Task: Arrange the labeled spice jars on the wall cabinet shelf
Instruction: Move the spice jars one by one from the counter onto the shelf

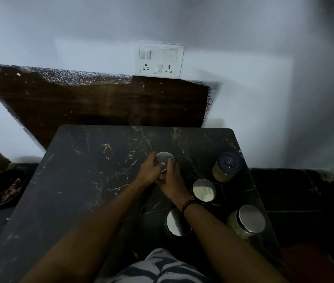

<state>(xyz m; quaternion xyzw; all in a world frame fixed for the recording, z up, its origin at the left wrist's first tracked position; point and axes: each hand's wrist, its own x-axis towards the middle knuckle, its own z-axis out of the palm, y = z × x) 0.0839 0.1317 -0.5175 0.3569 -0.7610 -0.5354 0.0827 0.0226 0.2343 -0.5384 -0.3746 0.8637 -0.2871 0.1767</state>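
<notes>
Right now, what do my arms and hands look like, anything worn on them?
Both forearms are bare, with no sleeves in view. The left hand wears nothing visible. Behind the right hand, a thin black band circles the wrist. No rings, gloves or markings can be made out in this dim view.

Both hands (pixel 161 174) around a steel-lidded jar (pixel 164 160)

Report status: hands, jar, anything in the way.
Left hand and right hand both gripping one steel-lidded jar on the dark table. Four more jars standing to the right, apart from it. Wall cabinet shelf not in view.
</notes>
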